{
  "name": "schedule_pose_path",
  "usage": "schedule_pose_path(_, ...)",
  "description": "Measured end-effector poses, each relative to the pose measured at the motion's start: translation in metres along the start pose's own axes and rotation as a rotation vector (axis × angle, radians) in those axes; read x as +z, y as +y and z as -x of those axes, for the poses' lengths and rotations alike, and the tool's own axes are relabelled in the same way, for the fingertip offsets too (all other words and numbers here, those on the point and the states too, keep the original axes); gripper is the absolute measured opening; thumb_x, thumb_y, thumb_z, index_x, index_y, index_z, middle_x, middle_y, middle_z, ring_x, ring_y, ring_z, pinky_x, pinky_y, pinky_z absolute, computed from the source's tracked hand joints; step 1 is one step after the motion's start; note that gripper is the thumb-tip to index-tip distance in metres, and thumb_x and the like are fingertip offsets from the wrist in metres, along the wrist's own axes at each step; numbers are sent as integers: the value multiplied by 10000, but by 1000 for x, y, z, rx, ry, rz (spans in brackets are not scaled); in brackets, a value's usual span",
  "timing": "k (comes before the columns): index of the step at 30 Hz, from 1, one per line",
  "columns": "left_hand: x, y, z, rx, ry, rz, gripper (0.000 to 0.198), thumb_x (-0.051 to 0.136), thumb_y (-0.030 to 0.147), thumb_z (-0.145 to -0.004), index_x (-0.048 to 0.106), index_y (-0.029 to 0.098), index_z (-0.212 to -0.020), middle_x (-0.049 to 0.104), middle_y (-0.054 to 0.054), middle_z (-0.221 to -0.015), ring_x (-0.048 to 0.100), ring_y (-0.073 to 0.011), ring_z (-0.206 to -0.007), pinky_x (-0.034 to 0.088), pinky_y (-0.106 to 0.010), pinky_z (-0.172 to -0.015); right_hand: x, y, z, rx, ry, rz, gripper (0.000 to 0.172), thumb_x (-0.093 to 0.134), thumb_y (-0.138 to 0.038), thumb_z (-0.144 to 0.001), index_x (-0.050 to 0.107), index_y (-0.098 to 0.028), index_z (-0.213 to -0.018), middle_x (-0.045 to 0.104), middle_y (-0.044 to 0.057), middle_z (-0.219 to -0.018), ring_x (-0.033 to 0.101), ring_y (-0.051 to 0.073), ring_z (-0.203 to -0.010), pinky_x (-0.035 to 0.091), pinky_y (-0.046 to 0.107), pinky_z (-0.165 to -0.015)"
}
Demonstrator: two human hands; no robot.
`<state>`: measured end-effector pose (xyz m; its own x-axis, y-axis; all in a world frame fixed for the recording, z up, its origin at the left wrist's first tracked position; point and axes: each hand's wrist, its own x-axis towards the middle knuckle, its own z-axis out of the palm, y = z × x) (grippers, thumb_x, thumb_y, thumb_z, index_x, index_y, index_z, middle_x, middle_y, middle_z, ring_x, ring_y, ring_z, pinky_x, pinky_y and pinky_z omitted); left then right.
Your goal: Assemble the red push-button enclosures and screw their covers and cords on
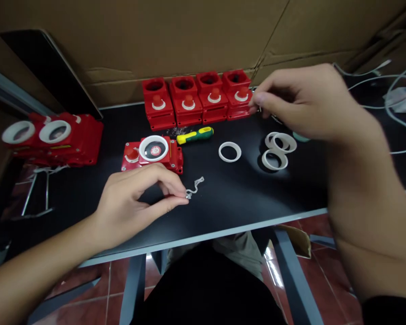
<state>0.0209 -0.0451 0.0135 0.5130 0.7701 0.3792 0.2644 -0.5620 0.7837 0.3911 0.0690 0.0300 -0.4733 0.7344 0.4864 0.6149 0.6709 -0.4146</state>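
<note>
Metal chain [195, 186] lay on the black table [243, 198], one end pinched between thumb and forefinger of the left hand [135, 198]. Behind it sat a red unit [152, 153] whose round dial print was too small to read, beside a green-yellow screwdriver [195, 135]. The right hand [307, 104] bunched its fingertips by four red boxes [196, 99], above white rings [277, 149]; whether it gripped anything could not be told.

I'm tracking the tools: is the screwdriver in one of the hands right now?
No: the screwdriver lies on the table, apart from the right hand and from the left hand, which pinches a small chain.
</note>
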Motion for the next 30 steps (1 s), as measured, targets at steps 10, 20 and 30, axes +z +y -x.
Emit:
schedule_pose_path(10, -1, -1, -1, -34, 173, 118, 193, 993, 250, -916, 805, 237, -958, 837, -8, -844, 802, -178, -714, 723, -288, -715, 98, -21, -3, -161, -258, 283, 394, 602, -379, -1112, 764, -144, -1384, 779, 199, -1257, 656, 328, -1196, 560, 499, -1062)
schedule_pose_path(20, -7, 1, -7, -7, 283, 150, 239, 1029, 263, -887, 797, 237, -935, 812, 1, -819, 801, -172, -718, 715, -286, -704, 64, -2, -5, 3, 325, 80, 137, 655, -290, -952, 722, -173, -930, 681, 67, -816, 542, 151, -728, 411, 322, -714)
schedule_pose_path(30, -9, 6, -11, 5, 289, 240, 304, 1071, 318, -851, 778, 248, -897, 814, 12, -774, 805, -193, -673, 748, -336, -665, 51, -56, 1, 88, 613, -522, 417, 674, -356, -1008, 709, -158, -642, 491, 17, -498, 414, 76, -439, 274, 246, -449)
